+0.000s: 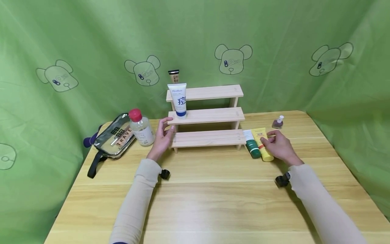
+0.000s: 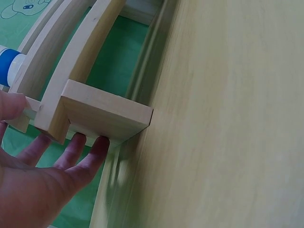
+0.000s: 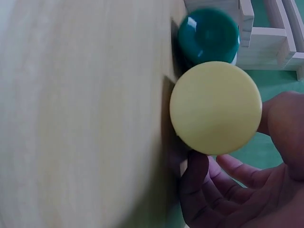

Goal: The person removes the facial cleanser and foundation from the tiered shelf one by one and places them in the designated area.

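My right hand [image 1: 278,147] holds a yellow tube [image 1: 262,144] lying at the shelf's right end. In the right wrist view, its round yellow cap [image 3: 216,108] faces the camera, with the thumb on one side and curled fingers on the other. Beside it lies a white tube with a green cap [image 1: 253,149]. My left hand [image 1: 163,137] is at the left end of a three-step wooden shelf [image 1: 210,115]. In the left wrist view, its fingertips [image 2: 99,145] touch the side panel [image 2: 107,111]. A white tube with a blue band [image 1: 179,98] stands on the middle step.
A small black-topped tube [image 1: 174,76] stands on the top step. Left of the shelf are a red-capped bottle [image 1: 143,132] and a clear travel pouch [image 1: 112,137] with a black strap. A nail polish bottle [image 1: 278,122] stands at the back right. Green curtain surrounds the table [image 1: 219,203].
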Motion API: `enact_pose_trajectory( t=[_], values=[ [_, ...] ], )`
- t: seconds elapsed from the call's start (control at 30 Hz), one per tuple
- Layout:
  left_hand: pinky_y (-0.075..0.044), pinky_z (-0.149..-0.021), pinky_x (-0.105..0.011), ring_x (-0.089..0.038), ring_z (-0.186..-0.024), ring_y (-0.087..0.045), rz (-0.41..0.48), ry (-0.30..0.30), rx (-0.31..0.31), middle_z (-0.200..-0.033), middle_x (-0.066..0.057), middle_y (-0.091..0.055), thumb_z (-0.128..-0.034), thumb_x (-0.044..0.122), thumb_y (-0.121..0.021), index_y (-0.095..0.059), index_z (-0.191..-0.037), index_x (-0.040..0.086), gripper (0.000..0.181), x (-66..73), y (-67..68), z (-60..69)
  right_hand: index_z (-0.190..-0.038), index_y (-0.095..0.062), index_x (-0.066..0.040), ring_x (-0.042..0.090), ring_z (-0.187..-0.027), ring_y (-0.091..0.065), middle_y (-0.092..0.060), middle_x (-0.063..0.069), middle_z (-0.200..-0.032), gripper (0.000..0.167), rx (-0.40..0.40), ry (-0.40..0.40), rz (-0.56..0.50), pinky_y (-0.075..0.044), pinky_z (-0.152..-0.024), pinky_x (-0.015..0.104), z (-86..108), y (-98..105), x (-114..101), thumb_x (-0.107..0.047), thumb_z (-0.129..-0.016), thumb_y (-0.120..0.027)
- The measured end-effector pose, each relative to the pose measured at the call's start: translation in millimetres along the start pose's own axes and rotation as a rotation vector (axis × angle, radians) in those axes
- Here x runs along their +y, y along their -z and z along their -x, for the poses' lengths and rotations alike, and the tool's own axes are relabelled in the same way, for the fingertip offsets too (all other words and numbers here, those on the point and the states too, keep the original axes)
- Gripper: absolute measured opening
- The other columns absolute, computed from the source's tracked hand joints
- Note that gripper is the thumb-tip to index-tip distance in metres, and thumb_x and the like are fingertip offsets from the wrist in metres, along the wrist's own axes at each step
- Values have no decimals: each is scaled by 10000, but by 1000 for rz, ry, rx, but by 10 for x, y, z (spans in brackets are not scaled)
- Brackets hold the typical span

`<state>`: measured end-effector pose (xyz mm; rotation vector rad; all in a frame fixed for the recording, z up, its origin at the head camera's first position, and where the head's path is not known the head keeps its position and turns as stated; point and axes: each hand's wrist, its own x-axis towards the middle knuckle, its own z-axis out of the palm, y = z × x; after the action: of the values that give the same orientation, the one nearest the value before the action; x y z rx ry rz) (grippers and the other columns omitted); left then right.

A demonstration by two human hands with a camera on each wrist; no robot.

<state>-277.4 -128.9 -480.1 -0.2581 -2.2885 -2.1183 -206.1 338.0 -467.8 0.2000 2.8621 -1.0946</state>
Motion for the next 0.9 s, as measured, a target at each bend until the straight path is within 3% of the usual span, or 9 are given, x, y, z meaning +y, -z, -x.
enact_pose_trajectory(
  t=[0.9],
  values=[
    [-446,-1217,-604,-537,-1406,-570,7,10,-9,-1622,-194,-517,-1148,158,-527,-446,-1550,223,416,10,1,3,-1554,-382,131,329,-996,-650,-623,315,-1249,677,-40,-16,-3,-510,-722,276,22,-6,-53,-388,-1143,-525]
  ],
)
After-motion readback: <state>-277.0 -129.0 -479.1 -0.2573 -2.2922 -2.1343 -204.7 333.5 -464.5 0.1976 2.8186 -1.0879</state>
